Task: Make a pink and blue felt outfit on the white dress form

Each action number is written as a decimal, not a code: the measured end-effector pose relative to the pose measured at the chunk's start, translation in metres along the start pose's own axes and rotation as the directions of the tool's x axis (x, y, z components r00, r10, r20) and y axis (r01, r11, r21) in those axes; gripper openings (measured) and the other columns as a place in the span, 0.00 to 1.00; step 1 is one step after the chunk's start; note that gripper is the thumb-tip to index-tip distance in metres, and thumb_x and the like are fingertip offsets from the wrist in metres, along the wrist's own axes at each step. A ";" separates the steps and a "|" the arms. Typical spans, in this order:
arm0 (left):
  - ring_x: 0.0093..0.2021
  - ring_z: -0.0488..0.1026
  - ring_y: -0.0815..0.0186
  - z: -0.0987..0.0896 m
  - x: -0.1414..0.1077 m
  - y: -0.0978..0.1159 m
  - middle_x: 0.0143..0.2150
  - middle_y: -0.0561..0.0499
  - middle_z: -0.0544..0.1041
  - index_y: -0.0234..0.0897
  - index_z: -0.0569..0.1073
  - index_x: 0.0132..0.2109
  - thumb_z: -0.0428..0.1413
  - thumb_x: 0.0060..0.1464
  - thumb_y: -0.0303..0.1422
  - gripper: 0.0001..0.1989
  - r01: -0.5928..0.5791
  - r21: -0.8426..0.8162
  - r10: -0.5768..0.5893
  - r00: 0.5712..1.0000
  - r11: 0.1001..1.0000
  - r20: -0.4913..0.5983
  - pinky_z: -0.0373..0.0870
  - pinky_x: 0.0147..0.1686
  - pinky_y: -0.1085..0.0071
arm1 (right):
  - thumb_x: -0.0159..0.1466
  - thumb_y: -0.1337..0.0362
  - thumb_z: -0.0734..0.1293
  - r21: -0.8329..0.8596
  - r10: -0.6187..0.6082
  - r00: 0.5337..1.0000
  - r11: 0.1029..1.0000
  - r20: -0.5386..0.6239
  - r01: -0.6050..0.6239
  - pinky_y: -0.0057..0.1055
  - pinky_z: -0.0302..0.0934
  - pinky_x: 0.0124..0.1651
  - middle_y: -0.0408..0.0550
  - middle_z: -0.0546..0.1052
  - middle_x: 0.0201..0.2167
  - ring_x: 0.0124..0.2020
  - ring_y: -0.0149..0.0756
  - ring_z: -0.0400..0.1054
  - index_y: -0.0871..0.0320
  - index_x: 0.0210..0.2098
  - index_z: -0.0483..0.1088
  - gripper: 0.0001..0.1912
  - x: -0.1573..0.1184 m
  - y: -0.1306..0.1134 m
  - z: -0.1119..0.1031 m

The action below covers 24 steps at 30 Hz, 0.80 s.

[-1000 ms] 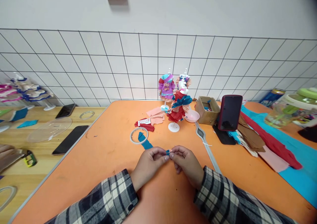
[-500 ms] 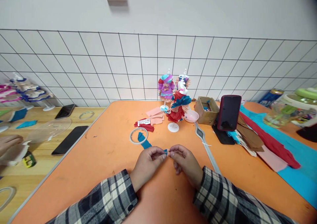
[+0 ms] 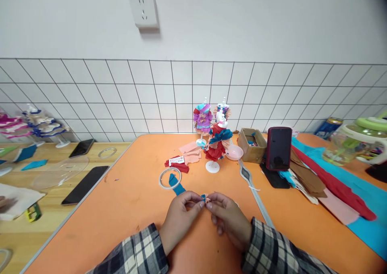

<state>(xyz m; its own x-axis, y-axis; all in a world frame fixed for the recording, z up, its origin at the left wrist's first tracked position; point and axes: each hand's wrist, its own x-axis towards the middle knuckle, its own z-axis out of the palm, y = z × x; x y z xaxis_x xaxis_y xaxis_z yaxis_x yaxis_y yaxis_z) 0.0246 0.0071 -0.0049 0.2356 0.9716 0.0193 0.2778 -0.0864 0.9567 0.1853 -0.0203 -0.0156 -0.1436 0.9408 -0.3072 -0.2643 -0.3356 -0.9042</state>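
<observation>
Plaid-sleeved forearms angled inward from seven and five o'clock over an orange table [image 3: 127, 209], a person's left hand [image 3: 182, 214] and right hand [image 3: 229, 216] met at center, thumbs and forefingers pinching a small blue-and-peach piece [image 3: 204, 199] between them. The right hand's lower fingers curled beneath. A ring [image 3: 170, 178] lay toward eleven o'clock.

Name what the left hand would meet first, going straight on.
Beyond the blue-and-pink scrap it pinches, the left hand would likely meet the right hand first; depth is hard to judge.
</observation>
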 end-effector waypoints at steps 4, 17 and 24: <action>0.33 0.76 0.61 0.004 -0.001 0.000 0.30 0.48 0.80 0.37 0.76 0.30 0.59 0.49 0.36 0.07 -0.037 0.000 0.037 0.999 0.999 -0.006 0.71 0.36 0.69 | 0.47 0.50 0.76 0.214 0.021 1.000 0.977 -0.014 -0.017 0.15 0.41 0.12 0.37 0.67 0.28 0.18 0.19 0.55 0.57 0.35 0.67 0.24 0.001 0.009 0.010; 0.56 0.70 0.55 0.010 0.078 -0.016 0.56 0.39 0.73 0.35 0.70 0.57 0.56 0.53 0.33 0.23 -0.250 0.183 0.269 0.959 0.951 -0.091 0.66 0.54 0.58 | 0.49 0.47 0.74 -0.064 -0.250 0.966 0.967 -0.059 0.246 0.19 0.44 0.13 0.36 0.66 0.21 0.15 0.21 0.51 0.58 0.33 0.67 0.23 0.013 -0.061 -0.022; 0.43 0.75 0.58 0.049 0.133 -0.007 0.44 0.44 0.80 0.34 0.73 0.47 0.55 0.53 0.31 0.14 -0.274 0.190 0.286 0.957 0.943 -0.039 0.70 0.43 0.65 | 0.51 0.49 0.71 -0.336 -0.438 0.891 0.863 -0.122 0.378 0.23 0.46 0.13 0.39 0.68 0.21 0.14 0.21 0.50 0.58 0.31 0.72 0.19 0.019 -0.102 -0.013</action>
<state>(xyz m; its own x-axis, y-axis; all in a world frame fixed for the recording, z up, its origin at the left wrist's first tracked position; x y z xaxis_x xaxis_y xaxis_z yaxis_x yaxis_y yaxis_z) 0.0994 0.1261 -0.0234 0.2692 0.9140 0.3036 0.3745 -0.3897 0.8414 0.2217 0.0327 0.0670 0.1041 0.9908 0.0864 0.0379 0.0829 -0.9958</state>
